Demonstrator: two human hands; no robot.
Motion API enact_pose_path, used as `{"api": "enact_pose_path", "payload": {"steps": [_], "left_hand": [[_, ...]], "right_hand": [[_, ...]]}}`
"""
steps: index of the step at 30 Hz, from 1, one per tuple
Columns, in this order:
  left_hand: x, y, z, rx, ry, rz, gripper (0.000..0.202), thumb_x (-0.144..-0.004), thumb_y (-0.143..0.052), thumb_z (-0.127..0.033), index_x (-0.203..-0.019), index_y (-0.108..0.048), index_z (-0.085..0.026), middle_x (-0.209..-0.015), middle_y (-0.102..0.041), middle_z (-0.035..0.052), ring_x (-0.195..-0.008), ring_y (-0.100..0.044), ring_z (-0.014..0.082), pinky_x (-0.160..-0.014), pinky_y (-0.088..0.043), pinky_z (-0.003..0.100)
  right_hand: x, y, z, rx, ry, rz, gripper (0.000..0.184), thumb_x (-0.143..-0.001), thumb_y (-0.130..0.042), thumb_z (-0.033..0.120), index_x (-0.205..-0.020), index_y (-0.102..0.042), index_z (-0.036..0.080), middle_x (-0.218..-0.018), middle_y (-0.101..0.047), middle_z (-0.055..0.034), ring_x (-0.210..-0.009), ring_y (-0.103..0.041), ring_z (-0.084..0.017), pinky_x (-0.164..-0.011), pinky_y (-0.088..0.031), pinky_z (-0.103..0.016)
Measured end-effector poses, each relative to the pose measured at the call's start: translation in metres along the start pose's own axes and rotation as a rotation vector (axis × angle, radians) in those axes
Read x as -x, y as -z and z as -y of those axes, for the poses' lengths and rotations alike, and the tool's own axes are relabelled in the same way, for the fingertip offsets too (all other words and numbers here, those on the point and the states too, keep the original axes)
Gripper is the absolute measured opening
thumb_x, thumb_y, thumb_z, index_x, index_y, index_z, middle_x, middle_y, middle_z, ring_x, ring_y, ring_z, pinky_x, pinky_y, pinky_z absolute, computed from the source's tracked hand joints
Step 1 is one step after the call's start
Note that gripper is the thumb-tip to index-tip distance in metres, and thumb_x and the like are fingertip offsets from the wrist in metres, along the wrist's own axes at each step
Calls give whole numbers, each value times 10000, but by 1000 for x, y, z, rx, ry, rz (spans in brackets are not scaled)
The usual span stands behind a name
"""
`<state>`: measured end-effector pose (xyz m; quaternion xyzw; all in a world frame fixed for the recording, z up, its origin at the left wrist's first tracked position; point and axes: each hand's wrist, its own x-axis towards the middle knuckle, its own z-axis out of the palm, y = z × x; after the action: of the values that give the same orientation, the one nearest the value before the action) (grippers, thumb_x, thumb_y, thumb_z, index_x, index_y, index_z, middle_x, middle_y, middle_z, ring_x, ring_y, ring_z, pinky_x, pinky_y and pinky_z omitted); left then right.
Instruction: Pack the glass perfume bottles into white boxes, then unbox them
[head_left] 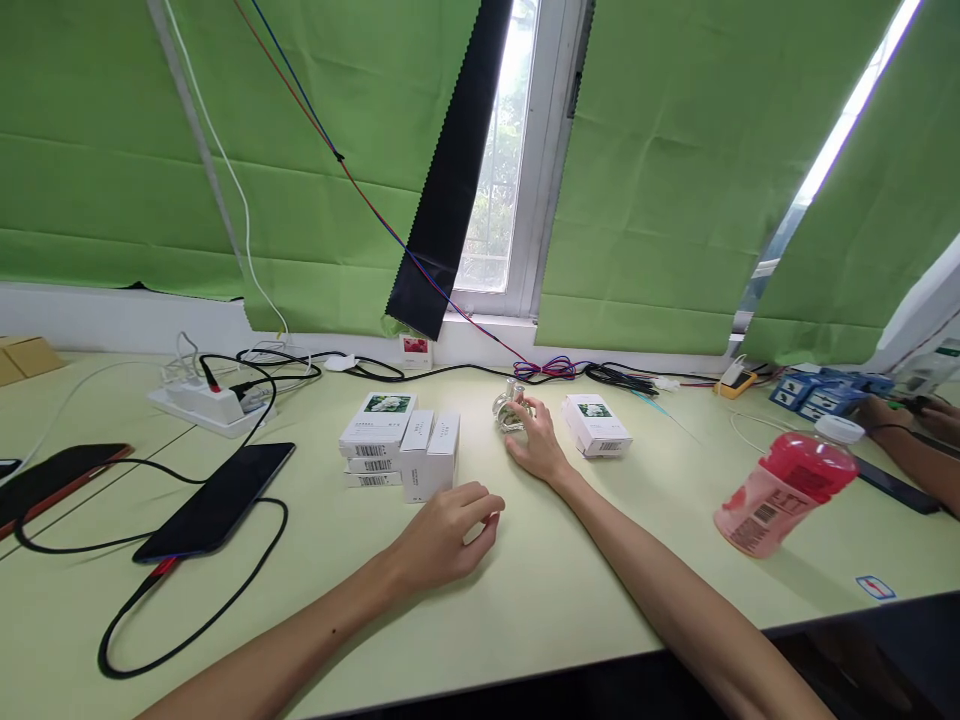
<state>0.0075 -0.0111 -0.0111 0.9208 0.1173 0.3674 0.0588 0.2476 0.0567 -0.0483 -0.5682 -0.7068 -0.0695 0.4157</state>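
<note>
Closest in, the left forearm (315,630); left hand (450,530) loosely curled, holding nothing. At its one o'clock, the right hand (538,447) touches a shiny metal trinket (505,407) on the tabletop (555,590), can't tell if gripped; lifting would want a firm pinch.

Green fabric panels (660,200) are hung above a white strip of wall (112,315), a bright, narrow window (491,190) is left exposed between them, and a pale yellow-green table (555,600) is set below.
</note>
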Motion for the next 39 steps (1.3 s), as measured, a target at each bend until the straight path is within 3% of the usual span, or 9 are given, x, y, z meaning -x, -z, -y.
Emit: {"api": "enact_pose_path", "payload": {"steps": [12,26,39], "left_hand": [[-1,1,1,25,43,9,164,-911,-493,-88,-919,-628,-180,-721,-621,5,-578,-551,100,-518,-388,212],[-2,6,-3,-34,-22,27,167,-914,-467,-88,-908,-607,-178,-713,-596,6,-614,-544,124,-554,-389,237],[-1,4,-1,-37,-12,53,154,-900,-485,-90,-897,-608,-182,-713,-594,0,-616,-537,125,-551,-368,246]], "right_hand": [[4,0,9,-6,30,-43,540,-774,-661,174,-1305,-586,232,-1211,-440,-135,-1186,-464,-308,-1074,-442,-513],[10,5,36,-56,26,5,495,-805,-634,134,-1284,-586,247,-1226,-447,-119,-1186,-493,-297,-1057,-464,-528],[15,8,62,-136,117,71,440,-852,-625,131,-1281,-618,226,-1286,-469,-140,-1199,-488,-291,-1074,-474,-497]]}}
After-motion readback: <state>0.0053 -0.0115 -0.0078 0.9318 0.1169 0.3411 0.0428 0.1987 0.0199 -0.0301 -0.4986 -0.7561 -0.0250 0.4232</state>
